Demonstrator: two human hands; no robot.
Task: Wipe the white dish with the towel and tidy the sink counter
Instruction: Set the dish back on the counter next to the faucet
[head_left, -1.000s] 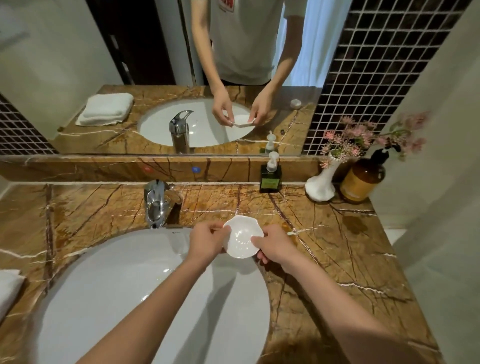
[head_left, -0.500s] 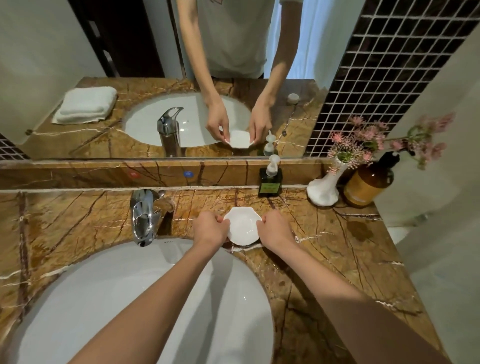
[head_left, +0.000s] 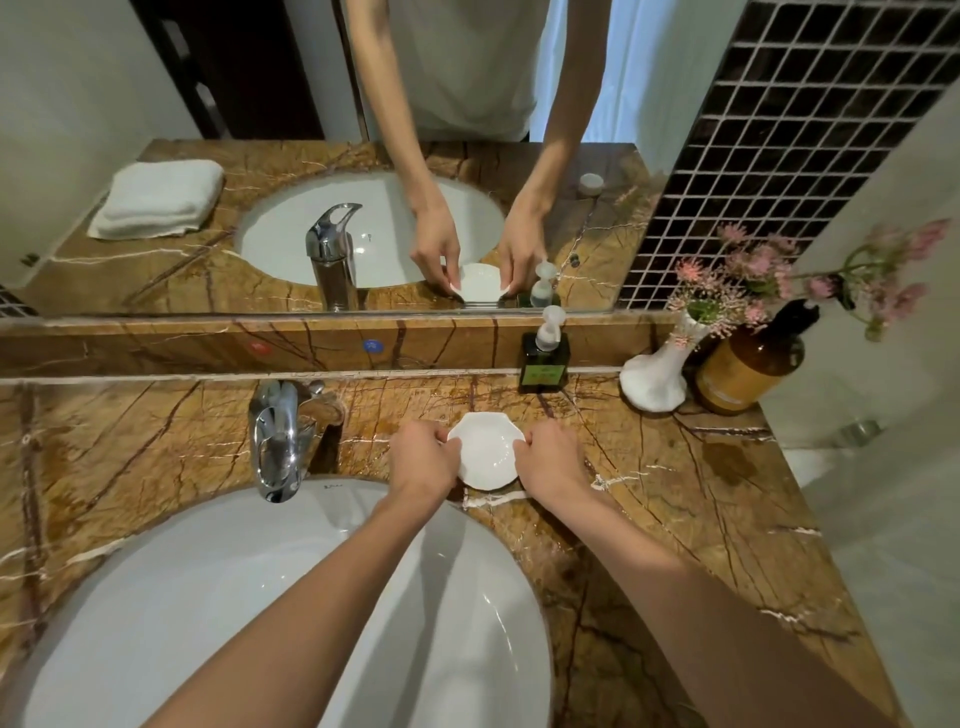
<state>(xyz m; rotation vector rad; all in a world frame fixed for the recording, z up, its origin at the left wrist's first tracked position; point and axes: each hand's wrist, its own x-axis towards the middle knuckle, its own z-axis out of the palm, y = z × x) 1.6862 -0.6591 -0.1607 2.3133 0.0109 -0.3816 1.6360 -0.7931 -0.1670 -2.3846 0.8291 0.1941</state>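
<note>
The small white dish (head_left: 485, 451), scalloped at its rim, sits low on the brown marble counter (head_left: 675, 493) just behind the sink's rim, right of the tap. My left hand (head_left: 423, 457) grips its left edge and my right hand (head_left: 550, 457) grips its right edge. The folded white towel (head_left: 158, 197) shows only as a reflection in the mirror, lying at the counter's left end; the real towel is out of frame.
A white sink basin (head_left: 260, 597) fills the lower left, with a chrome tap (head_left: 278, 436) behind it. At the back right stand a green pump bottle (head_left: 544, 358), a white vase with pink flowers (head_left: 657, 376) and an amber bottle (head_left: 748, 364). The mirror (head_left: 311, 156) rises behind the ledge.
Both hands carried the dish away from over the basin, back and down to the counter behind the sink. The camera view shifted forward, so the towel's corner left the frame.
</note>
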